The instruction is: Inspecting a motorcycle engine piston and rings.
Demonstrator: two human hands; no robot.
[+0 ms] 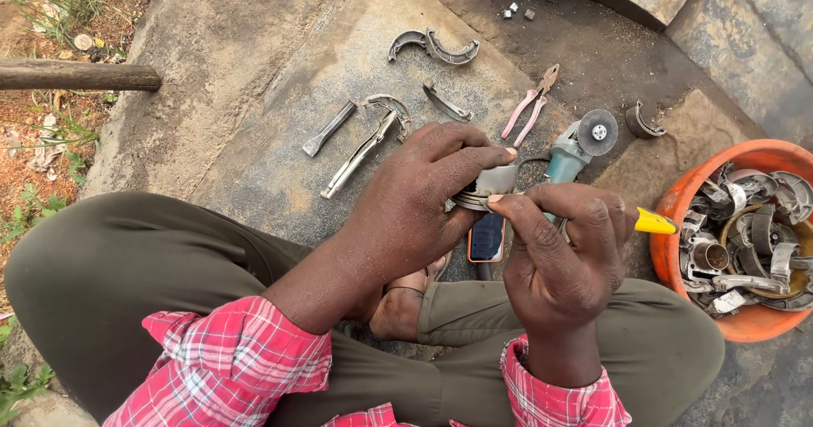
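Head cam: left hand (415,207) pinches a curved metal brake shoe (483,188) between thumb and fingers, held above the lap. Right hand (563,258) is closed round a yellow-handled tool (654,221), tip at the shoe's edge. Shoe looks stiff, light, probably greasy with sharp edges; best gripped across the flat web. Angle grinder (580,146), pink pliers (532,105), locking pliers (364,149) lie on the slab; orange basin (745,324) of scrap parts sits right.

Left hand (415,203) curled, fingers pinching, right hand (563,253) fisted, wrists close
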